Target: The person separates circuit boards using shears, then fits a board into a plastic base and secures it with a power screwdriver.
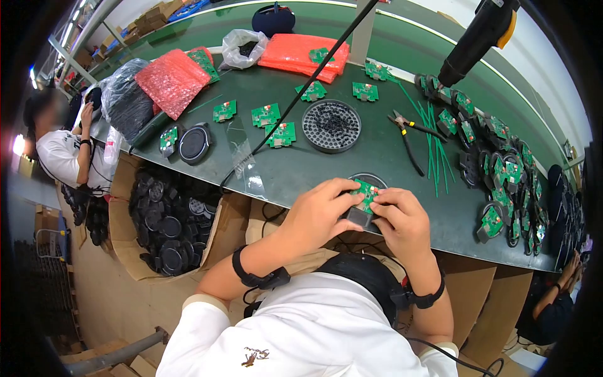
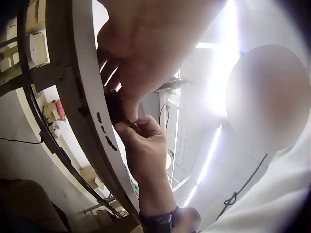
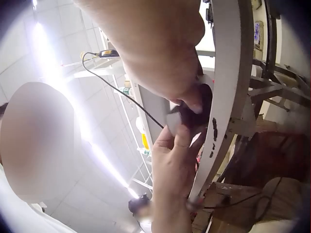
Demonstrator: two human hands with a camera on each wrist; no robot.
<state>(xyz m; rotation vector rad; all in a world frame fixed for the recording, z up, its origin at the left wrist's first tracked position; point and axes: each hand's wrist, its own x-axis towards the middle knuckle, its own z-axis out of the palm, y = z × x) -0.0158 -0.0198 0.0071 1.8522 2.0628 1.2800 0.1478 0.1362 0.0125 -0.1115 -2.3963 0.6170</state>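
Head view: a green circuit board (image 1: 365, 193) is held just above the near edge of the green bench (image 1: 377, 144), between the 2 hands and in front of the torso. A round dark housing (image 1: 376, 178) shows beyond it and a dark block (image 1: 358, 217) on its near side, so the longer line of the held piece seems to run away from the body, across the gap between the hands. Its left side is gripped by the left hand (image 1: 317, 210), with the fingertips bent over the board and the thumb set low by the block. Its right side is pinched by the thumb and bent fingers of the right hand (image 1: 405, 220). Both grips are closed down to the thickness of the piece, and neither hand is plainly nearer. Fine handling is judged to turn on this lie: the board faces upward, within reach of both sets of fingertips. Whether it is fully seated cannot be told, since its edges are covered. Farther off stands a round tray (image 1: 333, 149), well apart from both hands.
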